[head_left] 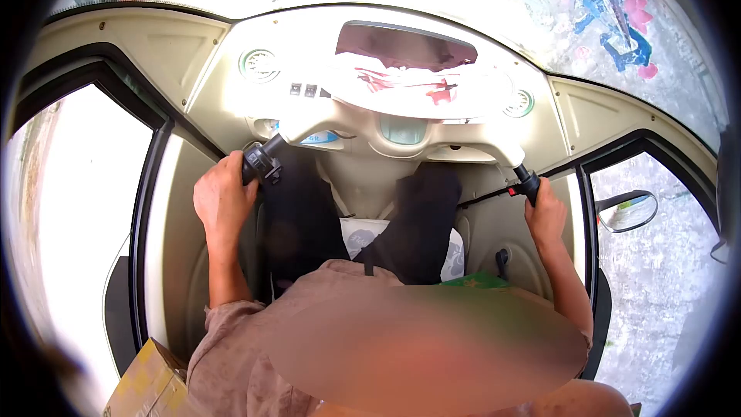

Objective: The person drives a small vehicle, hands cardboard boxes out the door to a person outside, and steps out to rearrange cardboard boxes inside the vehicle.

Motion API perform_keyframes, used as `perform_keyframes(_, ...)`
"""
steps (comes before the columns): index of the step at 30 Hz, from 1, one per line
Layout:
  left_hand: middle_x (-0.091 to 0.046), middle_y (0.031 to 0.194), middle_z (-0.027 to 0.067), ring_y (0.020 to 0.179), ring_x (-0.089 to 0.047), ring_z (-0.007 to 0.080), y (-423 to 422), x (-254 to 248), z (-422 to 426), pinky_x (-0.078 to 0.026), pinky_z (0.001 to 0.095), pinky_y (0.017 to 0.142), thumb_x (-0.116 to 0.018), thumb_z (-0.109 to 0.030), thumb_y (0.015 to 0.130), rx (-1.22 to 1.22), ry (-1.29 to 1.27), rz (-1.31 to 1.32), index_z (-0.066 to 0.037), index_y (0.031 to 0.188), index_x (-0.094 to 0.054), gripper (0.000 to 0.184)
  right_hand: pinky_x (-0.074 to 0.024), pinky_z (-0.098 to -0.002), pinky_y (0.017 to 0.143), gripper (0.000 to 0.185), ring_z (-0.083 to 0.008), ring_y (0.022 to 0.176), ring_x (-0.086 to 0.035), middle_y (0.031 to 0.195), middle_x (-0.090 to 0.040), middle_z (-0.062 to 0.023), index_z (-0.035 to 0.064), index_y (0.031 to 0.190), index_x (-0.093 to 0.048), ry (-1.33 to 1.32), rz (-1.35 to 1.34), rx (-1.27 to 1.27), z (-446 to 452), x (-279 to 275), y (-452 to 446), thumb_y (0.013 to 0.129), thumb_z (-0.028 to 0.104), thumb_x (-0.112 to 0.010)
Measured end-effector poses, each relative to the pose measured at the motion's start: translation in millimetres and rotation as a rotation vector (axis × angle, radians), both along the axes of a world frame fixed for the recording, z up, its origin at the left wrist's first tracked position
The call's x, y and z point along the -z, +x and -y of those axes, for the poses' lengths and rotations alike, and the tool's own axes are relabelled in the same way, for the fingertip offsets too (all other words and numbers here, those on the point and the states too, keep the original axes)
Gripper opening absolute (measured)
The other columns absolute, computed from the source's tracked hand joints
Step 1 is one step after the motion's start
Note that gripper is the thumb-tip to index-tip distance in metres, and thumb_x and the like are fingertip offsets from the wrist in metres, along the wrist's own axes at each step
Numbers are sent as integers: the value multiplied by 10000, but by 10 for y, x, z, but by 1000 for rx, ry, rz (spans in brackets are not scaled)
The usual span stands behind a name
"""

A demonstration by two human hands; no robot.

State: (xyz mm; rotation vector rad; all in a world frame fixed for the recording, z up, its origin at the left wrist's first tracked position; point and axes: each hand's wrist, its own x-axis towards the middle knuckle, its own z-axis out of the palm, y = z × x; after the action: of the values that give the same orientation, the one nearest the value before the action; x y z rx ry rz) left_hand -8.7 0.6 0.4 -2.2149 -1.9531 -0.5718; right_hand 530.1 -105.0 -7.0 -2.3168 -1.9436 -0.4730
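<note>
Pale handlebar [477, 136] spanned the near edge of the dashboard [220, 96], left hand [224, 193] curled around its left grip, right hand [546, 212] around its right.

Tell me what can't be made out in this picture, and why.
In the head view:
Palms: hidden by the backs of the left hand and right hand, closed around the handlebar grips.
Feet: hidden by the legs and handlebar.
Cardboard box: cut off by the bottom edge.
Blue item: print too small to read.
Outside the left window: washed out by glare.
</note>
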Motion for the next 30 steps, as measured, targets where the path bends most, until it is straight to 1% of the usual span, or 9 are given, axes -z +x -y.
perform_keyframes(5,-637,785,108,732,-645,348,-3,-15,-10,-502,452,619,-787,-134,687,-7,-20,-17,-69,858,-559,292,-521,-507,604,486,-407,697,-657,903,-660,-166,72,1133,-507,-25,-26,22,4,70,94,733,102,-782)
perform_keyframes(6,-639,786,108,732,-645,348,10,-9,-9,-501,451,618,-793,-139,687,-7,-10,-6,-70,862,-564,296,-523,-504,610,475,-404,716,-659,904,-661,-164,77,1123,-507,-17,-30,25,4,59,75,735,99,-779)
perform_keyframes(11,-648,794,106,725,-642,351,30,-39,-3,-495,449,609,-815,-164,686,-3,14,1,-76,876,-580,315,-520,-505,610,476,-404,720,-657,879,-648,-158,78,1133,-505,-17,-21,24,3,15,35,742,103,-776)
perform_keyframes(22,-642,775,114,714,-640,360,23,-16,-4,-492,450,600,-792,-154,701,-13,25,-17,-69,858,-573,282,-524,-508,605,467,-408,718,-658,886,-652,-160,73,1135,-511,-41,-3,35,6,8,42,751,126,-771)
perform_keyframes(30,-638,775,115,714,-639,358,29,-5,-21,-490,451,604,-780,-140,700,-11,17,-10,-71,855,-573,267,-528,-507,608,455,-408,711,-657,884,-654,-163,76,1121,-511,-25,-17,42,-15,7,46,744,118,-764)
